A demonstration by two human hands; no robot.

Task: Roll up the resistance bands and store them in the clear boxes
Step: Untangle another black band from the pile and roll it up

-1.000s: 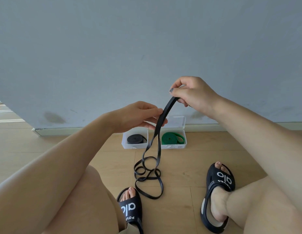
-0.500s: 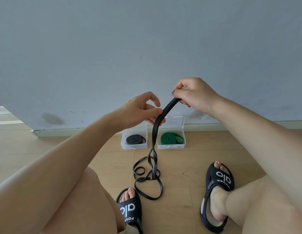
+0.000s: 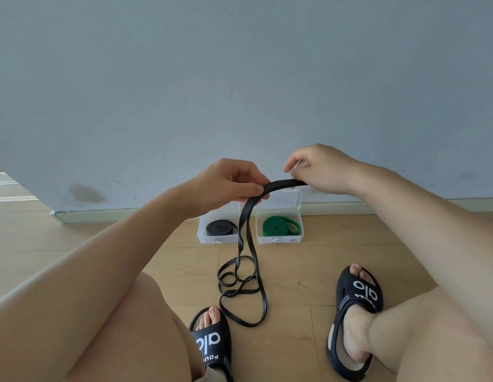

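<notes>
A long black resistance band [image 3: 249, 235] hangs from both hands, and its lower part lies in loose loops on the wooden floor. My left hand [image 3: 226, 183] pinches the band where it bends downward. My right hand [image 3: 319, 169] grips the band's end, so a short stretch arches between the hands. Behind the band stand two open clear boxes against the wall. The left box [image 3: 202, 237] holds a rolled black band [image 3: 220, 227]. The right box [image 3: 279, 239] holds a rolled green band [image 3: 278, 226].
A grey wall [image 3: 240, 78] with a pale baseboard rises just behind the boxes. My feet in black sandals rest on the floor, the left one [image 3: 211, 343] close to the band's loops, the right one [image 3: 355, 315] farther right. My bare legs fill the lower corners.
My right hand has dropped and the band's top now arches nearly level between the hands. My left hand has closed tighter on the band. The loops on the floor have barely shifted.
</notes>
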